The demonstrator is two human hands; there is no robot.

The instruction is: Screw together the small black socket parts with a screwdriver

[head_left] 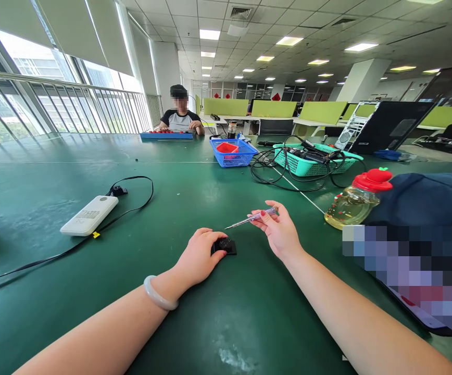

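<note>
On the green tabletop [163,208], my left hand [200,255] is closed round the left side of a small flat black block [227,246], thumb in front and fingers behind. The block lies on the table; its exact kind cannot be made out. My right hand [276,226] pinches a slim screwdriver [263,214] with a clear handle. Its thin metal shaft points left, and the tip is in the air a little above and behind the block, apart from it.
A white power bank [90,214] with a black cable lies left. Behind stand a blue basket [234,159] and a teal basket [308,167] with tangled cables. A red-capped bottle [353,205] and a dark blue cap [425,203] are right. A person [179,114] sits across the table.
</note>
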